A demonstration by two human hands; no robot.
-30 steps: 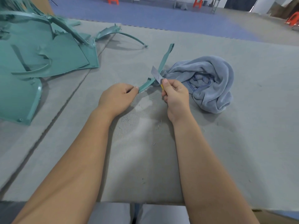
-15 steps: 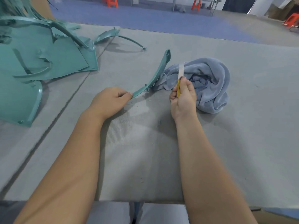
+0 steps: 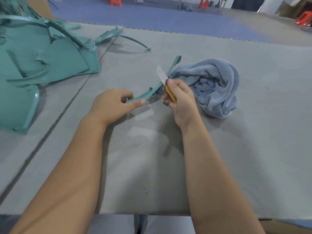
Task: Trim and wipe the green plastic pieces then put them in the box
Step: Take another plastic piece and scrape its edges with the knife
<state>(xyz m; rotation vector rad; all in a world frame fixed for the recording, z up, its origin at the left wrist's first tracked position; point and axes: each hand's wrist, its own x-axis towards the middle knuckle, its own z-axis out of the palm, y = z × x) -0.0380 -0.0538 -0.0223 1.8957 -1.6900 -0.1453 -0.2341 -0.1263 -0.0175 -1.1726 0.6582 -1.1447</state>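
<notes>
the left hand [image 3: 114, 103] pinches the near end of a curved green strip [image 3: 162, 81] between thumb and fingers, the thumb lying straight along the strip's underside. the right hand [image 3: 181, 100] is curled round a yellow-handled knife [image 3: 170, 95], whose pale blade [image 3: 161, 74] points up and away from the fist and lies against the strip's edge about halfway along it.

the strip runs between the two hands, rising from the left fingertips, passing just in front of the right thumb and arcing on past the blade to a far end that stands free in the air above the mat, beside the cloth. a small tab sticks out of the strip close to the right hand.

just beyond and to the right of the right hand lies a crumpled blue-grey cloth [image 3: 217, 88], touching or nearly touching the knuckles; which, i cannot tell. everything rests on a grey foam mat [image 3: 253, 141] that covers the work surface.

well apart, to the far left, is a heap of green plastic panels [image 3: 43, 61], broad curved sheets overlapping one another with thin ribs lying across them. just beyond the heap a thin green arc [image 3: 128, 38] stands on the mat, bowed upward. behind the mat's far edge is a blue floor [image 3: 152, 17] with orange stools [image 3: 115, 0] on it. a corner of brown cardboard [image 3: 42, 5] shows at the top left behind the heap.
</notes>
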